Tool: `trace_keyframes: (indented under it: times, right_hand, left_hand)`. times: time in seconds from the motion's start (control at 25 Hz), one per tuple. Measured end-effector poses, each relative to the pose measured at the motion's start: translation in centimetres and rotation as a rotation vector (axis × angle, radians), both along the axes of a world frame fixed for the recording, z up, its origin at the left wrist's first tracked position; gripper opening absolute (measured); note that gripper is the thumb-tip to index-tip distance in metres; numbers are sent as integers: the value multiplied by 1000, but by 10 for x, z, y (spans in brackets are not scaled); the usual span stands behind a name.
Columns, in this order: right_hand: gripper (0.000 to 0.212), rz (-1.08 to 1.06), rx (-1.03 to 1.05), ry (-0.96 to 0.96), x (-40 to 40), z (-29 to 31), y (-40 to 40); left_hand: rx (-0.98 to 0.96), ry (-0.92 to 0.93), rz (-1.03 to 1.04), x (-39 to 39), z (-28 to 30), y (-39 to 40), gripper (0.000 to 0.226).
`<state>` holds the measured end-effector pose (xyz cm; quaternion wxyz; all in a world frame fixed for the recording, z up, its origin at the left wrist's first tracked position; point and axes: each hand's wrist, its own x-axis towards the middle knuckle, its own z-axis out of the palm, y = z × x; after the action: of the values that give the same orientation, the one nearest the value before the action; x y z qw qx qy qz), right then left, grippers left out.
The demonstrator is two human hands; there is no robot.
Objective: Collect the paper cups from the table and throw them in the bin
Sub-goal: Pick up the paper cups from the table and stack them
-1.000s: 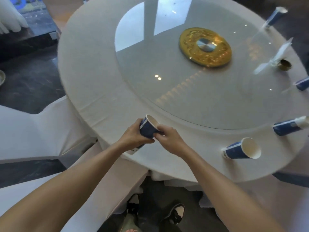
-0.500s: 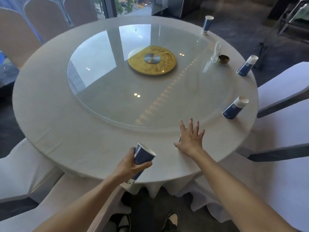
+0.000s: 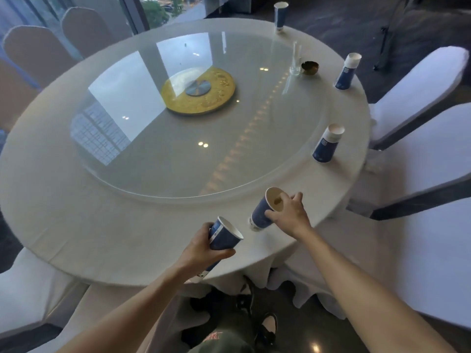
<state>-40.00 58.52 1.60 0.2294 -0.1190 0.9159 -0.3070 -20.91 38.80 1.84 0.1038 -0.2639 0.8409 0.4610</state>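
My left hand [image 3: 204, 247] grips a stack of blue paper cups [image 3: 224, 236] with white insides, held over the near edge of the round white table [image 3: 76, 225]. My right hand [image 3: 290, 215] is closed on another blue paper cup [image 3: 265, 212], tilted with its base still touching the cloth. Three more blue cups stand upright along the right rim: the nearest cup [image 3: 327, 143], a second cup [image 3: 347, 71] further back, and a third cup [image 3: 280, 16] at the far edge. No bin is in view.
A glass turntable [image 3: 178, 154] with a gold centre disc [image 3: 198, 90] covers the table's middle. A clear glass holder [image 3: 295, 61] and a small dark bowl [image 3: 310, 68] sit at its right edge. White-covered chairs [image 3: 420, 138] stand right and at lower left [image 3: 25, 289].
My right hand, flat and open on the cloth half a second ago, has closed on a cup and tipped it. The left hand still holds its cups. The view has swung right.
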Motion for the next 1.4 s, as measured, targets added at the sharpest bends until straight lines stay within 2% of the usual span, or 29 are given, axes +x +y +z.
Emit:
trace_keyframes:
  times: [0.08,0.2,0.24,0.32,0.44,0.64,0.76,0.8,0.88,1.0,1.12,1.2,1.24,1.4]
  right_hand:
    - [62,-139,-24,14,-17,6,28]
    - [81,-381,-195,-14,-42,26,81]
    - [82,-468,-266,-14,-50,35,102]
    - [68,-580,-390,-35,-60,51,141]
    - [45,-570,-418,-153,-61,69,185]
    - [54,-597,-357,-289,-51,46,242]
    - [40,-613,-383,-435,-38,23,254]
    - [43,-622,-377,-469,-36,14,257]
    - [51,-634,-339,-521,-39,-11,264]
    - [56,-554,-296,-619,-51,-43,280]
    - [64,-409,-228,-695,-68,-79,303]
    - [74,-389,-167,-688,-80,-100,311]
    - [74,-374,-119,-678,-90,-114,316]
    - [51,-275,49,-647,-121,-182,330]
  left_hand:
    - [26,-27,-110,-34,-8,12,70]
    - [100,-69,-276,-90,-22,42,82]
    - [125,-77,-327,-109,-25,56,83]
    - [172,-75,-419,-145,-29,88,77]
    - [251,-52,-565,-193,-32,140,72]
    - [297,-47,-789,-243,-42,219,78]
    - [290,-101,-866,-248,-52,252,74]
    - [278,-114,-882,-248,-58,262,72]
    - [249,-145,-887,-249,-71,279,68]
    - [237,-191,-836,-243,-94,294,79]
    - [220,-263,-697,-226,-110,309,81]
    - [203,-292,-581,-210,-121,310,81]
    - [187,-293,-510,-204,-131,312,82]
    - [188,-326,-262,-183,-174,314,85]
